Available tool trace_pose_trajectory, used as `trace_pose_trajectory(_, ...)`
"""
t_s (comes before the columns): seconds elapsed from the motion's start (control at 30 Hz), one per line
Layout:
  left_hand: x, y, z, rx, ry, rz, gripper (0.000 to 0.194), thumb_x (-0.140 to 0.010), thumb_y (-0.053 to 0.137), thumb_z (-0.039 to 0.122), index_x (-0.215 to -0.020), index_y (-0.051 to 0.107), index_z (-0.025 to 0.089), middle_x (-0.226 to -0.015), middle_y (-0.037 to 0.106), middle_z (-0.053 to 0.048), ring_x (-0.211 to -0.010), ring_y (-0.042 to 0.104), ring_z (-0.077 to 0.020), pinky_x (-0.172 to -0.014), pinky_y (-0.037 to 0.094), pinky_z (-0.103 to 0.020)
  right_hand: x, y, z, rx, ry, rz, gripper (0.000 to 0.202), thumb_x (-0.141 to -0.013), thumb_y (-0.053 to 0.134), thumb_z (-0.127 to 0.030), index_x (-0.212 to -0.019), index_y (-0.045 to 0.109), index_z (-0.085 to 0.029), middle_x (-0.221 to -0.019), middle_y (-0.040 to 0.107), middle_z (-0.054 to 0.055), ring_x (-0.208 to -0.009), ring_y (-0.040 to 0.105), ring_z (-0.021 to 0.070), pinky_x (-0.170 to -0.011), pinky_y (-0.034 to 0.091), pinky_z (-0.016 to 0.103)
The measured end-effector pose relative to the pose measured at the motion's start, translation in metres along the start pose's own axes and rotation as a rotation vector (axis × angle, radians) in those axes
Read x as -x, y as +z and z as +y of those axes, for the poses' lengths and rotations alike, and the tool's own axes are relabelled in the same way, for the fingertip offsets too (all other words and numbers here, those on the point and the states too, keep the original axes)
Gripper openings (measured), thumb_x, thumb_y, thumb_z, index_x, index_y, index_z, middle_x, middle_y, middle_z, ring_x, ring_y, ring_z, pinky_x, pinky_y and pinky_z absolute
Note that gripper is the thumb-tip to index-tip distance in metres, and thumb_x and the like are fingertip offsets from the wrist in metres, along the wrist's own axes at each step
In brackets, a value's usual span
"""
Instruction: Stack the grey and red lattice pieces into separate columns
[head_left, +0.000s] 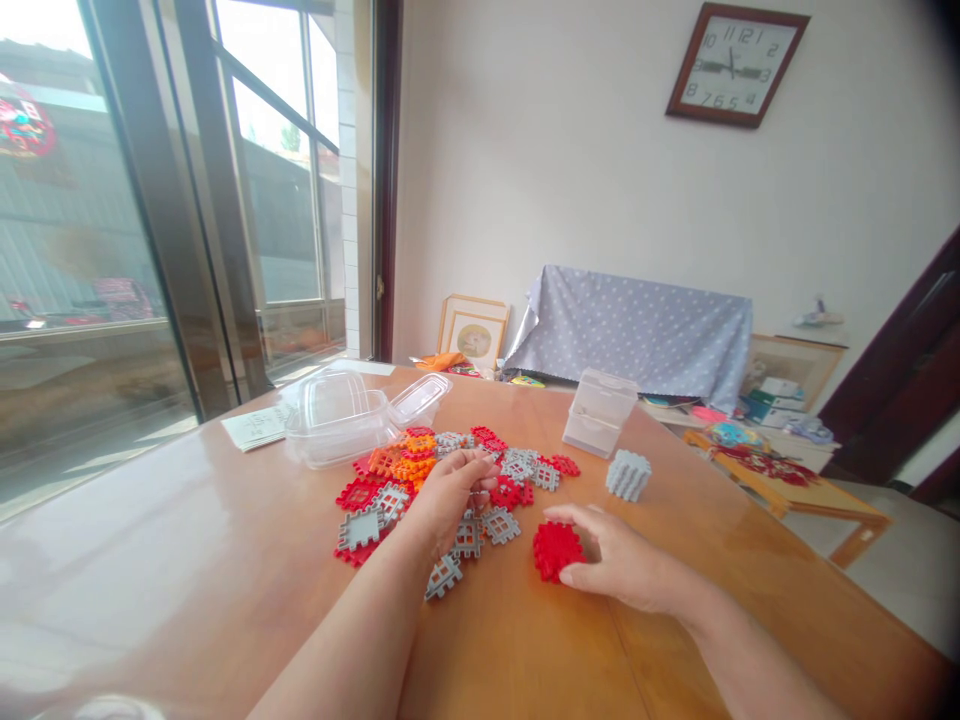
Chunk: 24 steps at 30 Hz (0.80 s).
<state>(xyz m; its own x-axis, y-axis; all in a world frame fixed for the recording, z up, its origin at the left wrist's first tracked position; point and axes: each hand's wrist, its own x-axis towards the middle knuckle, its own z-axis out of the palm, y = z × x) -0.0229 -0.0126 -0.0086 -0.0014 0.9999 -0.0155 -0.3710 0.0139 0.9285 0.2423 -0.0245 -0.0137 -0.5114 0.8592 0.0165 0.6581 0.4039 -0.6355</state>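
Observation:
My right hand [626,560] curves its thumb and fingers around a red block of notched plastic building tiles [558,551] on the table. Over the loose pile, my left hand [457,490] has its fingers drawn together; what they pinch, if anything, is hidden. Around it lie several tiles: a solid grey tile [360,529], a grey window tile [500,525], orange tiles [405,458] and red tiles [356,493]. Another grey window tile [444,577] lies near my left wrist. A grey block of tiles [628,476] sits apart, beyond my right hand.
A clear plastic container [337,430] with its lid open stands at the table's back left, beside a paper [255,428]. An open translucent box [592,430] stands at the back right. The wooden table [187,610] has its right edge near a low wooden stool [817,495].

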Motion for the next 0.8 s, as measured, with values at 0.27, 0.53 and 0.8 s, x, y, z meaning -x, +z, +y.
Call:
trace_pose_trajectory(0.27, 0.001, 0.001, 0.001, -0.001, -0.005, -0.004, 0.034, -0.075, 0.075, 0.041, -0.097, 0.061, 0.018, -0.095, 0.072, -0.008, -0.08, 0.066, -0.0158, -0.068, 0.047, -0.026, -0.001, 0.002, -0.002, 0.024, -0.004, -0.006, 0.063, -0.073, 0.075, -0.03, -0.133, 0.058, -0.029, -0.121, 0.063, 0.006, -0.106, 0.061, 0.0262, -0.096, 0.047, 0.039)
trace_pose_trajectory(0.53, 0.002, 0.001, 0.001, 0.002, 0.007, 0.011, 0.036, -0.073, 0.078, 0.042, -0.096, 0.063, 0.02, -0.096, 0.073, -0.007, -0.08, 0.066, -0.0158, -0.068, 0.047, -0.026, 0.001, 0.002, -0.011, 0.064, -0.009, 0.028, 0.055, -0.071, 0.074, -0.027, -0.124, 0.063, -0.027, -0.114, 0.065, 0.006, -0.1, 0.062, 0.0248, -0.094, 0.047, 0.038)
trace_pose_trajectory(0.8, 0.003, 0.001, 0.002, -0.029, 0.013, 0.01, 0.035, -0.075, 0.076, 0.043, -0.096, 0.062, 0.019, -0.095, 0.072, -0.007, -0.081, 0.065, -0.0155, -0.07, 0.047, -0.027, 0.002, 0.0, -0.017, 0.061, -0.016, 0.063, 0.052, -0.072, 0.073, -0.027, -0.123, 0.064, -0.028, -0.113, 0.065, 0.005, -0.101, 0.061, 0.0249, -0.095, 0.046, 0.037)
